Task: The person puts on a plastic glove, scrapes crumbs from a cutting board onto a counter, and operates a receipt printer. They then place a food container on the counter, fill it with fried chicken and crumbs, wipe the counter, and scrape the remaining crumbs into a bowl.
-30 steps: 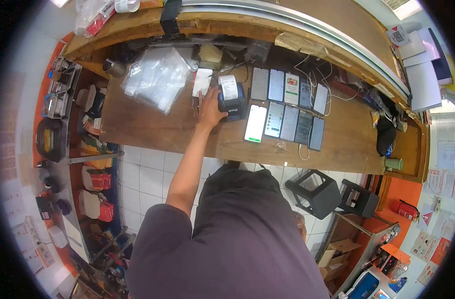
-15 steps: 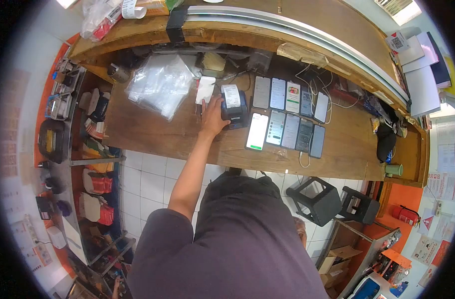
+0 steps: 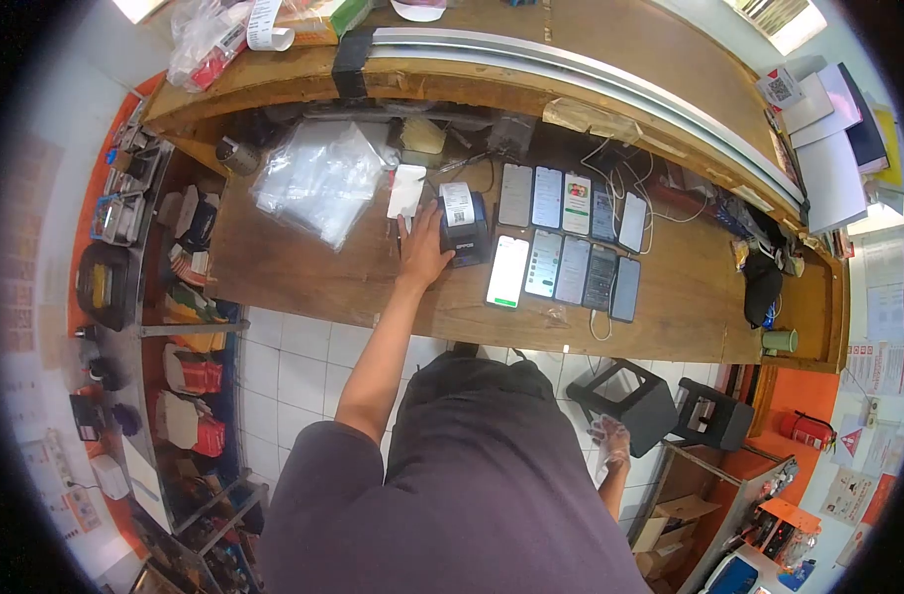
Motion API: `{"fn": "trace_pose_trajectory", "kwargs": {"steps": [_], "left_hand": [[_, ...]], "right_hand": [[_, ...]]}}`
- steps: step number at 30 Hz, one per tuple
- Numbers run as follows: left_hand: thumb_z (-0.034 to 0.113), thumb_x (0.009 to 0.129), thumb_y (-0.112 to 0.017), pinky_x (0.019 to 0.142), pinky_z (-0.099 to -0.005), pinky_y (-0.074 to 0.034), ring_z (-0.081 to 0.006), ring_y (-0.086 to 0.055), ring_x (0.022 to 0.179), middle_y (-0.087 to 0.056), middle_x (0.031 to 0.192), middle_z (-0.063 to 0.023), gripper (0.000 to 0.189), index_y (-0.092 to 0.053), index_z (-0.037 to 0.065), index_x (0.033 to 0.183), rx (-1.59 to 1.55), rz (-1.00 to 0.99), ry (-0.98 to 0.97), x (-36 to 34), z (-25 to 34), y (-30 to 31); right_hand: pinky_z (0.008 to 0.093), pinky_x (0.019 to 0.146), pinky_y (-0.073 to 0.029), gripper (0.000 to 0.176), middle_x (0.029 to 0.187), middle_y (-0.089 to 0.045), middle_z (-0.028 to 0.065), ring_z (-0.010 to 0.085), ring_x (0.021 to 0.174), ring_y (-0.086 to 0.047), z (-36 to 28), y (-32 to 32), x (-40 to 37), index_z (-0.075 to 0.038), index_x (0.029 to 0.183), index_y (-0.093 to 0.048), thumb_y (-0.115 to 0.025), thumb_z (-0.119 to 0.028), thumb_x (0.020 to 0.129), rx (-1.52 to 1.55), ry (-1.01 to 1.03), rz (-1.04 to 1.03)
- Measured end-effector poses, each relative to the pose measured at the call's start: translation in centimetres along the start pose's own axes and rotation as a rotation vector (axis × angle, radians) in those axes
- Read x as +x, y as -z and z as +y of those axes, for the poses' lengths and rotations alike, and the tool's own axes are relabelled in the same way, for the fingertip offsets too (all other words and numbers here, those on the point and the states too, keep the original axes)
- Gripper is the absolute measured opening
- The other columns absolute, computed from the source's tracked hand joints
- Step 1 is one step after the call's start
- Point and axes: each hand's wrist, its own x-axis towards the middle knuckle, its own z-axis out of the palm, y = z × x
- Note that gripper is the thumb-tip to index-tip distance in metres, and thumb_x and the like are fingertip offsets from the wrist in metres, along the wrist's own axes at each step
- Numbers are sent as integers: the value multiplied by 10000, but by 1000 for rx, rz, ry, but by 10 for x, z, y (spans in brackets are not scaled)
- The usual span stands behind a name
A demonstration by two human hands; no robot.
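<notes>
A plain, dark purplish-grey shirt [image 3: 462,505] covers the torso, a short sleeve [image 3: 325,465] at its left; creased black legwear [image 3: 472,388] shows beyond it, forearms [image 3: 378,366] bare.

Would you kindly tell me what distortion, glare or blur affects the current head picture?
Head view: wide-angle distortion bows the upper shelf and corners go black; glare whitens the plastic bags; the window looks overexposed; shadow darkens the space beneath the shelf; the left hand and printer look fairly sharp.

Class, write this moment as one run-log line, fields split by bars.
left hand: beside receipt printer | right hand: holding clear plastic | phones: two rows on table
</notes>
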Motion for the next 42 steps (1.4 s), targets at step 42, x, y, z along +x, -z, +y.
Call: {"fn": "trace_pose_trajectory", "kwargs": {"steps": [42], "left_hand": [[127, 747, -705, 1104, -458, -291, -378, -472, 1232, -549, 1194, -274, 602, -441, -88, 1243, 174, -41, -133, 5, 10, 0]], "right_hand": [[379, 882, -487, 519, 1169, -605, 176, 289, 1006, -619, -194, -180, 2, -2, 1234, -521, -685, -334, 869, 222, 183, -316]]}}
